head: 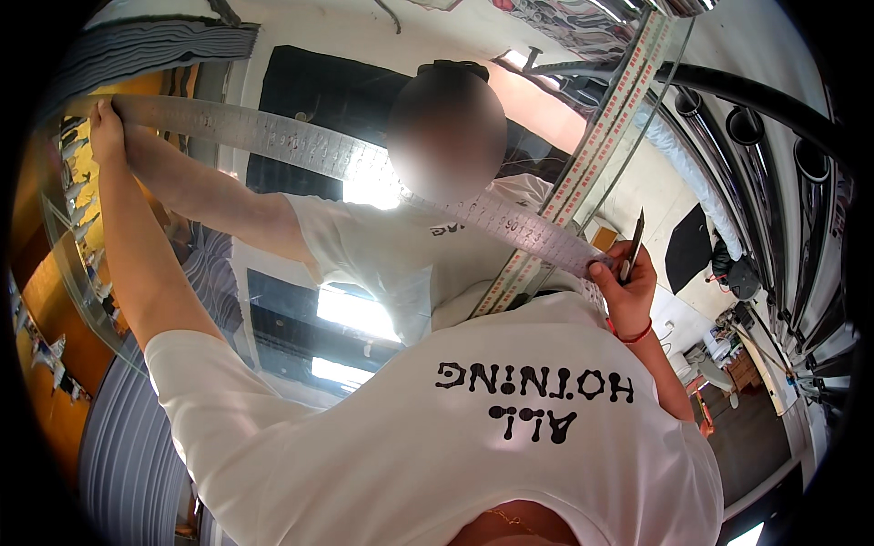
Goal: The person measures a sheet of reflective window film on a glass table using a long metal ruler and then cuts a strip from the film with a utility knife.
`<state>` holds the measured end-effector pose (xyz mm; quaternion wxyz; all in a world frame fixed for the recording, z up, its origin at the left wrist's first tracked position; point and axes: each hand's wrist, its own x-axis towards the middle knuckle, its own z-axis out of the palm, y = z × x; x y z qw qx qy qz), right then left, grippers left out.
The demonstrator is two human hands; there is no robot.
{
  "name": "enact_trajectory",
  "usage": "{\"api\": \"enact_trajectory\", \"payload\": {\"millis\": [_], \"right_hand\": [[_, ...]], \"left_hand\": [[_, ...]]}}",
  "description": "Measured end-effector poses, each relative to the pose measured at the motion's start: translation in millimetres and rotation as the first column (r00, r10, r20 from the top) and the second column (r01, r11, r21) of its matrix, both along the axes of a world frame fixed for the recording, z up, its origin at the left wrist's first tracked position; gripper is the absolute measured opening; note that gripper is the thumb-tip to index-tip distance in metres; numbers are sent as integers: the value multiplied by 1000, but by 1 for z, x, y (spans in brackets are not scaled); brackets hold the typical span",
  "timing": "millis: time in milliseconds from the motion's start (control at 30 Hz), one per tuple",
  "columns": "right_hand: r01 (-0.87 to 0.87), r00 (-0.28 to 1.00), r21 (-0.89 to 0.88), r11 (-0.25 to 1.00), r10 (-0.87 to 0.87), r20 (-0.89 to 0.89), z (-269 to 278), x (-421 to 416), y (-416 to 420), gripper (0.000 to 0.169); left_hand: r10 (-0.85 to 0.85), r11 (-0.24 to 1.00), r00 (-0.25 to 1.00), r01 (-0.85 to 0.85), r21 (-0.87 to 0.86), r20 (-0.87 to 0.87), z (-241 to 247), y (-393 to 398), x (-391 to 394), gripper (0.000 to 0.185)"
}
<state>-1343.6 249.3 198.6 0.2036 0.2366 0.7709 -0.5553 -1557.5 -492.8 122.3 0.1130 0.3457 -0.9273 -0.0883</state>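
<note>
A long steel ruler spans a large mirror sheet from upper left to lower right. My left hand is at the ruler's far left end, its fingers closed on the edge. With thumb and finger, my right hand pinches the ruler's right end. That same hand holds a slim, pointed tool with its tip up; its exact kind is unclear. The mirror reflects my arm, my white shirt and my head.
Strips with red print cross diagonally under the ruler's right part. Black tubes and long profiles line the right side. A black panel lies on the light floor. Grey corrugated material lies at lower left, near gold sheets.
</note>
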Motion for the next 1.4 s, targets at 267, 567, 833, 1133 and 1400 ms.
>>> {"api": "enact_trajectory", "payload": {"millis": [267, 567, 833, 1133, 1400], "right_hand": [[-5, 1000, -4, 1000, 5, 3, -1, 0, 1, 26], [6, 1000, -35, 999, -6, 0, -2, 1, 2, 25], [23, 1000, -42, 999, -23, 1, 0, 1, 2, 25], [17, 1000, -60, 998, -17, -2, -2, 2, 6, 24], [19, 1000, -75, 997, -20, -6, -2, 0, 5, 24]], "left_hand": [[-16, 1000, 1000, 16, 11, -13, 4, 12, 0, 59], [33, 999, 999, -33, 4, 1, 0, -4, -2, 59], [41, 999, 998, -39, 36, -52, 4, 9, 0, 57], [37, 999, 998, -38, -21, -57, 5, 8, 1, 54], [61, 998, 994, -64, -27, -96, 10, 26, 3, 52]]}}
